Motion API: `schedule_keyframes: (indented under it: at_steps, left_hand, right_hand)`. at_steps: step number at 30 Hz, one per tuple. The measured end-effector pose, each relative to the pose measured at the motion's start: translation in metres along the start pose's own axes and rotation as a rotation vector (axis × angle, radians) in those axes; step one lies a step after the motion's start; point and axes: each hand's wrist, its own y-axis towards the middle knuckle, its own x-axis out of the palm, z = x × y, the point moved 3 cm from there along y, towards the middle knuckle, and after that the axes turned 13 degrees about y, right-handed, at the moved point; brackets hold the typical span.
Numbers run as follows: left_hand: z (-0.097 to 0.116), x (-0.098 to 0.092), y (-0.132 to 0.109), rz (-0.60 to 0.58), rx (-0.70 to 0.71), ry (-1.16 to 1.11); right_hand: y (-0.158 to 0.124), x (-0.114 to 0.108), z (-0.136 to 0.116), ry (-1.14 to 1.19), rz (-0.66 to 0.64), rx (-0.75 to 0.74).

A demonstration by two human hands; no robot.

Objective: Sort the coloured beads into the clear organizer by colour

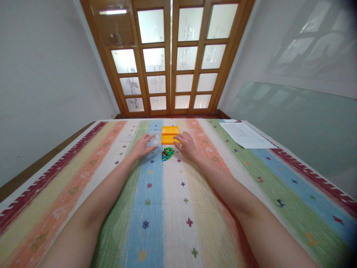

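A yellow open case (170,130) with two shallow halves lies flat on the striped tablecloth (149,223). Just left of it is my left hand (142,146), thumb and fingers apart, beside a clear plastic piece (157,138) whose shape is hard to make out. At the case's lower right corner, my right hand (186,144) has its fingers spread, the tips at or over the edge; I cannot tell whether they touch. Between the hands, nearer to me, sits a small heap of green, blue and other coloured little pieces (167,153).
Printed white sheets (242,134) lie at the table's far right. Another clear flat piece (191,131) shows behind my right hand. Beyond the table stand wooden doors with glass panes (171,59), with walls on both sides.
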Motion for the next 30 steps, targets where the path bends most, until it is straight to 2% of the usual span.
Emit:
schedule_keyframes:
  at_steps: [2,4,8,11,16,20,25,30]
  left_hand:
    - [0.022,0.007,0.009,-0.051,0.084,-0.063]
    - [0.038,0.011,0.017,-0.056,0.102,-0.102]
    - [0.055,0.017,0.024,-0.061,0.153,-0.222]
    - [0.053,0.023,0.023,-0.071,0.156,-0.391]
    - [0.045,0.043,0.021,-0.011,-0.06,-0.687]
    - [0.048,0.063,0.019,0.024,-0.129,-0.881]
    - [0.05,0.072,0.016,0.091,-0.174,-0.868]
    - [0.054,0.068,0.014,0.116,-0.134,-0.792]
  right_hand:
    - [0.0,0.002,-0.01,0.047,-0.033,-0.046]
    - [-0.001,0.004,-0.015,0.119,-0.063,-0.071]
    - [-0.004,0.004,-0.014,0.298,-0.096,-0.018]
    - [-0.004,0.003,-0.007,0.378,-0.066,0.057]
    - [0.0,0.004,0.002,0.448,-0.002,0.126]
    - [0.0,0.007,0.005,0.389,0.013,0.131]
    - [-0.004,0.007,-0.002,0.239,-0.01,0.053]
    - [-0.007,0.007,-0.012,0.064,0.007,-0.005]
